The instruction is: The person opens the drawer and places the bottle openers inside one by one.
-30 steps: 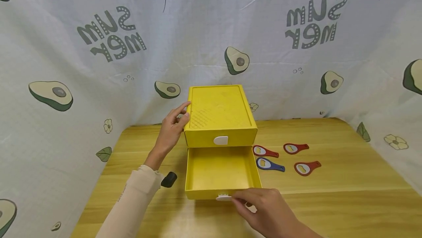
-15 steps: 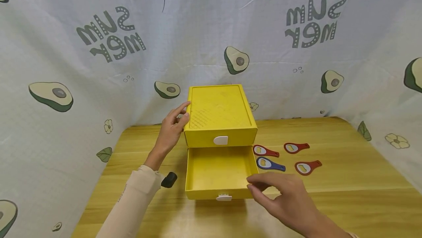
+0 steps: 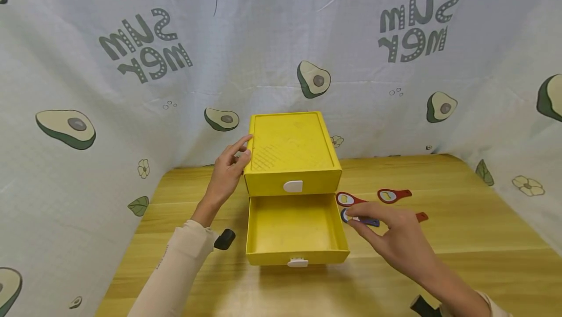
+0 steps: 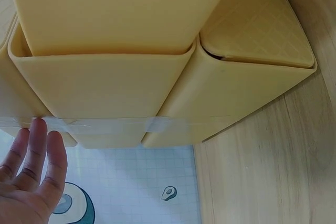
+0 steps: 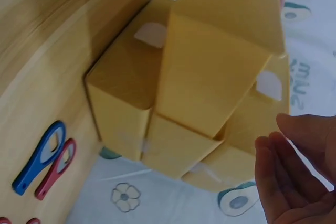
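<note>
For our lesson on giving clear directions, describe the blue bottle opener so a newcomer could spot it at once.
Find the yellow drawer unit on the wooden table, with one drawer pulled open. In the head view, look just right of that drawer, where the right hand partly covers a paddle-shaped bottle opener. It is the only blue one; the three others near it are red.

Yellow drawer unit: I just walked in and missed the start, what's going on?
A person's left grip rests against the left side of the yellow drawer unit, whose lower drawer stands open. The right grip, holding nothing, hovers near the blue bottle opener, which lies on the table near red bottle openers.
</note>
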{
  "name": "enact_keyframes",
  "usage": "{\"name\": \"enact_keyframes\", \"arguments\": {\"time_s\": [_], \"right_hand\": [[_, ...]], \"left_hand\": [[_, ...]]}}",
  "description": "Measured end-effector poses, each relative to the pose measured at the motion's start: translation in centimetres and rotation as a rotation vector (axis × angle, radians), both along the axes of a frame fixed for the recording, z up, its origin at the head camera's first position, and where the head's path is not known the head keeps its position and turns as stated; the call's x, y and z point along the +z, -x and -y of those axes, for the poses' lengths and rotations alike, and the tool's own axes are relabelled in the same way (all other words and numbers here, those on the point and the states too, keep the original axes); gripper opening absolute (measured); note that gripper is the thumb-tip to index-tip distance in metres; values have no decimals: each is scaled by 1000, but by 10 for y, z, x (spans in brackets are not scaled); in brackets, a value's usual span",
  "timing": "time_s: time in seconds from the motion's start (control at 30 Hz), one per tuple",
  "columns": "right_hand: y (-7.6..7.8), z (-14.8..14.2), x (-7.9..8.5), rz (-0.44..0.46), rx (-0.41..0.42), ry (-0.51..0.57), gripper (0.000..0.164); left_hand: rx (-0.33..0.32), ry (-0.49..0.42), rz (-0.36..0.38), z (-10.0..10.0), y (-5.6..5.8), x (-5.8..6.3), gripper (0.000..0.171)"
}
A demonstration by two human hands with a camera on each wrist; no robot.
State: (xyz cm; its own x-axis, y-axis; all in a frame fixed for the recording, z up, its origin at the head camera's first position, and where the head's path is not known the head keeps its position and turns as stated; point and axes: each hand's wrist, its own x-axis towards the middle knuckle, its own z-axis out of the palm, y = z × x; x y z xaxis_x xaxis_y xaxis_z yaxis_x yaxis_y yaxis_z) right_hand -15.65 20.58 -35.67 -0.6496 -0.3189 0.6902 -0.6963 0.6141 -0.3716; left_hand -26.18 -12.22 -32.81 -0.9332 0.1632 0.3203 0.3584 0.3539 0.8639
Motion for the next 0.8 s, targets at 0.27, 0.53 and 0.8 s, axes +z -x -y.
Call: {"name": "enact_keyframes", "arguments": {"time_s": [0.27,0.53,0.8], "right_hand": [[28,-21,-19,68,-28,-88,41],[51,-45,-46,177,-38,-160,37],[70,-55,-62,373,-27,-256,19]], "left_hand": [[2,-5,1,0,0,0,46],[-4,-7,-2,-2,-1,1,46],[6,-11,6,-1,-1,-1,46]]}}
